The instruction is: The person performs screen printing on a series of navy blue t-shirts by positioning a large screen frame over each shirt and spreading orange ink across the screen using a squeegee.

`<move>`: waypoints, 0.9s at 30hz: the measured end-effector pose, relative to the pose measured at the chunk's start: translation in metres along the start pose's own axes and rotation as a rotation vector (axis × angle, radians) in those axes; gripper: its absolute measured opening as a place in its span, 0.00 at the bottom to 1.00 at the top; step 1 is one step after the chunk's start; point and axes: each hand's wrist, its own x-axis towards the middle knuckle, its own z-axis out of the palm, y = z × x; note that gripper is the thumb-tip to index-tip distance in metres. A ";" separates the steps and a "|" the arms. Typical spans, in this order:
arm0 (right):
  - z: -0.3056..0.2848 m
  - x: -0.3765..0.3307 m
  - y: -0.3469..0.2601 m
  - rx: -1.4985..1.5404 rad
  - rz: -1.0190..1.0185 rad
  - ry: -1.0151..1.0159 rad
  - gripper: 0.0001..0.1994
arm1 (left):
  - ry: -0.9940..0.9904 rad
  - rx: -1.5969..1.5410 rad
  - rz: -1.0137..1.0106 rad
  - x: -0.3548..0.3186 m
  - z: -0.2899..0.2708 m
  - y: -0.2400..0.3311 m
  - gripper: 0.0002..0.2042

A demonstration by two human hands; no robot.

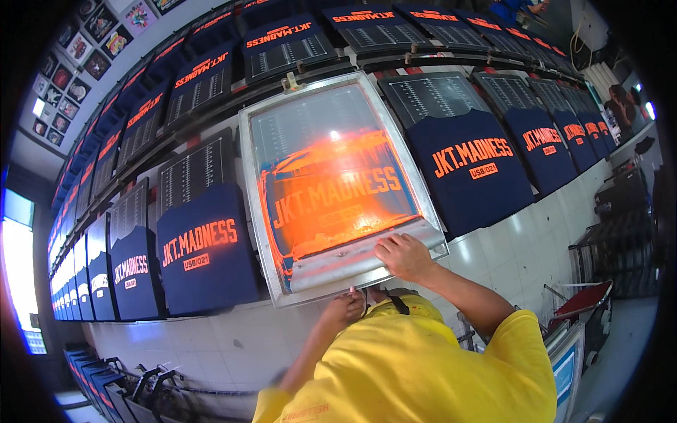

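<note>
Right hand [403,256] is curled over the silver bar [338,265] inside the screen frame [252,155], at picture centre; left hand [345,307] is apart below, its grip I cannot tell. Uneven pressure could smear orange ink [300,236]. Navy shirts [458,208] stand close at both sides.

A person in blue clothing [505,10] is cut off above. Whether the bare, curled left hand [343,308] holds anything is unclear.
</note>
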 end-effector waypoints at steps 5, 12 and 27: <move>0.000 0.012 0.015 0.037 -0.014 -0.034 0.04 | 0.027 0.023 -0.005 0.002 0.000 0.004 0.10; -0.004 0.002 0.002 0.034 -0.001 -0.064 0.03 | 0.032 0.156 0.075 0.002 -0.004 -0.003 0.11; -0.009 0.014 0.009 0.107 0.037 -0.202 0.13 | 0.686 2.427 0.933 -0.078 0.075 0.091 0.19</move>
